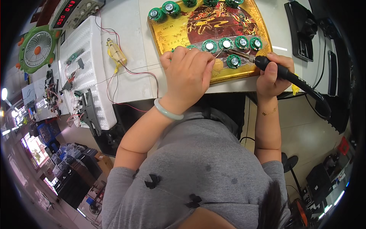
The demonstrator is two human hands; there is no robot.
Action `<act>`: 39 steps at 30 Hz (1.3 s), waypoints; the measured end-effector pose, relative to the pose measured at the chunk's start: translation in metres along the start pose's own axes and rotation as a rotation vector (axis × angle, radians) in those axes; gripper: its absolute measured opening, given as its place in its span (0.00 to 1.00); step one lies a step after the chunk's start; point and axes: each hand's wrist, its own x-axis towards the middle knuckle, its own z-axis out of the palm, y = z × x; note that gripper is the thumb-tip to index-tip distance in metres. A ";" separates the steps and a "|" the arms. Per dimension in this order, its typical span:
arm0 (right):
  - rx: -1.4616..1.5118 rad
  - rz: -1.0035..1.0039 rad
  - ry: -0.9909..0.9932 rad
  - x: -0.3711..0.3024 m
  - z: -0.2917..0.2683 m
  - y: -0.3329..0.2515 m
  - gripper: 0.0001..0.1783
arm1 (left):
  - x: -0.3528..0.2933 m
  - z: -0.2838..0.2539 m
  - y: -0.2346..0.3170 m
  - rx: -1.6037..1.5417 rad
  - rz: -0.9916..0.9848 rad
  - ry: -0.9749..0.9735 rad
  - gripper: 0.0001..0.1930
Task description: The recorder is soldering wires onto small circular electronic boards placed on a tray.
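Note:
My right hand (272, 78) grips a soldering iron (295, 79) by its black handle, the metal tip angled left toward a small round green speaker (226, 43). My left hand (188, 70) is closed in a pinch on a thin silvery strand, which looks like solder wire (219, 54), reaching toward that same speaker. Whether the tip and wire touch is too small to tell. More green speakers stand in a row beside it, and one speaker (233, 61) sits nearer to me. All rest on a gold and red decorated board (167, 36); my left hand covers part of the row's left end.
Left of the board, red and black leads run to a yellow-taped part (116, 53). Beyond lie a white foam tray (103, 82) with wired parts, a green fan (37, 51) and a power supply (74, 13). A black holder (299, 36) stands at the right.

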 end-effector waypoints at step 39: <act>-0.015 0.010 -0.017 0.000 -0.001 0.000 0.13 | 0.002 -0.003 0.002 -0.016 -0.026 -0.032 0.05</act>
